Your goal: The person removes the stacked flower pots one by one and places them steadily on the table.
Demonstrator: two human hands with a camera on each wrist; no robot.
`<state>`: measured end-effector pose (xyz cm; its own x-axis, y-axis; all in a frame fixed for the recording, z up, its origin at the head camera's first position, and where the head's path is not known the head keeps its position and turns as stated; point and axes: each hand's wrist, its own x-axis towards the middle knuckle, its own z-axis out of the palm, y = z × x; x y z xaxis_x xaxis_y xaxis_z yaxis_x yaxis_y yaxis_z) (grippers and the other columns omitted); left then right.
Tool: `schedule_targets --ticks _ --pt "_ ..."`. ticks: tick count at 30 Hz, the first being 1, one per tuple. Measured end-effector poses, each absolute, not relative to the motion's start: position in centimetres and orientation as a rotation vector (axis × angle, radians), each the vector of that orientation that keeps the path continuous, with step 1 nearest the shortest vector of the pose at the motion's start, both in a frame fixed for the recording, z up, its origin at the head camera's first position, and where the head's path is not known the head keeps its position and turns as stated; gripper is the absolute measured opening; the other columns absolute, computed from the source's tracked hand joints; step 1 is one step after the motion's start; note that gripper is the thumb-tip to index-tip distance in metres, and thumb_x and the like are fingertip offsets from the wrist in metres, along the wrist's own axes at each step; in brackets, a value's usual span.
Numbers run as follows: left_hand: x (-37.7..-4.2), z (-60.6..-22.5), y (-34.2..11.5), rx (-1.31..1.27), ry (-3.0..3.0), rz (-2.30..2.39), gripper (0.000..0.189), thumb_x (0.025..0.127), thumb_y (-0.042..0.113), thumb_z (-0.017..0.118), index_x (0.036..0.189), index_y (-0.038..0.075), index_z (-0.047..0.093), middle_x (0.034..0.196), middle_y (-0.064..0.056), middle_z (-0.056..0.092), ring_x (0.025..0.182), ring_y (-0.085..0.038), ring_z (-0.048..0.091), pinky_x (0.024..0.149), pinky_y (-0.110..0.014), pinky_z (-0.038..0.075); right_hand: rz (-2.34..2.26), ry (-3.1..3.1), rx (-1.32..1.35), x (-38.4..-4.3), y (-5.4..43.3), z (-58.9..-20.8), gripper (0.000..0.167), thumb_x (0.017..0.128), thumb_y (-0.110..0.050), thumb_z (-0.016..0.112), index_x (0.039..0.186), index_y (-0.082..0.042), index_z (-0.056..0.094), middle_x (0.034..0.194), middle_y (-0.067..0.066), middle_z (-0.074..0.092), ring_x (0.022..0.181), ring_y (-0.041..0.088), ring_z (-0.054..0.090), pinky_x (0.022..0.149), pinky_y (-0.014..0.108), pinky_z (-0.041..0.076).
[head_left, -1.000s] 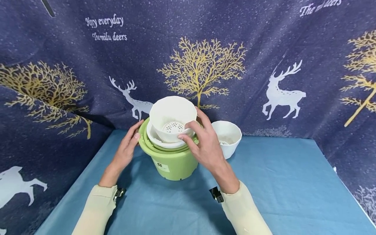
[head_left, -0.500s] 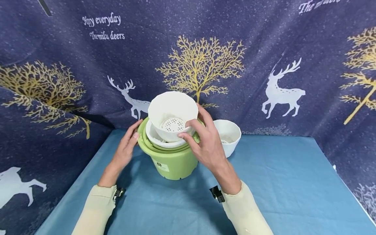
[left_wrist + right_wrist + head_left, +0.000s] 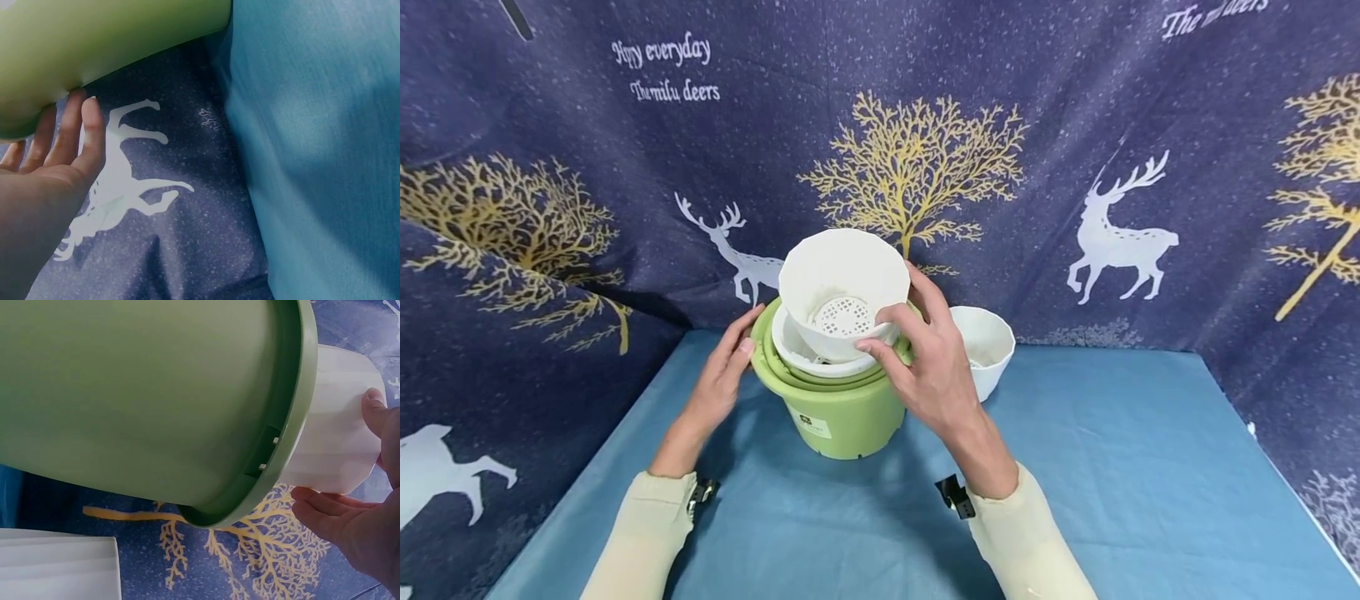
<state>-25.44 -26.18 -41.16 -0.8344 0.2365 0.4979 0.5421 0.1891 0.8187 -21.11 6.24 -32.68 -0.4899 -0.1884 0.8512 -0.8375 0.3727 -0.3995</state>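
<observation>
A white plastic flowerpot (image 3: pixel 842 271) with a perforated bottom is tilted toward me over a nest of pots. My right hand (image 3: pixel 934 371) holds its near right rim, thumb at the front and fingers round the side. Beneath it, another white pot (image 3: pixel 792 342) sits inside green pots, the outermost a large green flowerpot (image 3: pixel 850 421) with a label. My left hand (image 3: pixel 718 383) rests against that pot's left side just under the rim. In the left wrist view its fingers (image 3: pixel 65 134) reach up to the green wall. The right wrist view shows the held white pot (image 3: pixel 334 419) beyond the green rim.
One more white pot (image 3: pixel 988 337) stands on the table behind my right hand, partly covered by it. A blue cloth (image 3: pixel 1112 467) covers the table. A dark curtain (image 3: pixel 760 150) with deer and trees hangs close behind the pots.
The held white pot has risen slightly out of the nest, my right hand with it, so more of the white pot below shows. The left hand stays at the green pot.
</observation>
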Motion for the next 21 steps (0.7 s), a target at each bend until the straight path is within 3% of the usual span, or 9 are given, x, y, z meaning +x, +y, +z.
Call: schedule_targets --ticks 21 --pt "-25.4 -41.3 -26.4 -0.732 -2.215 -1.670 0.051 0.118 0.018 0.032 0.168 0.011 0.031 0.164 -0.020 0.039 0.127 -0.006 0.055 0.092 -0.019 0.051 1.152 -1.825 0.873 -20.3 6.9 -31.5 0.024 0.086 -0.008 0.089 0.098 -0.003 0.069 0.161 0.024 0.041 0.139 0.038 0.056 0.113 0.044 0.048"
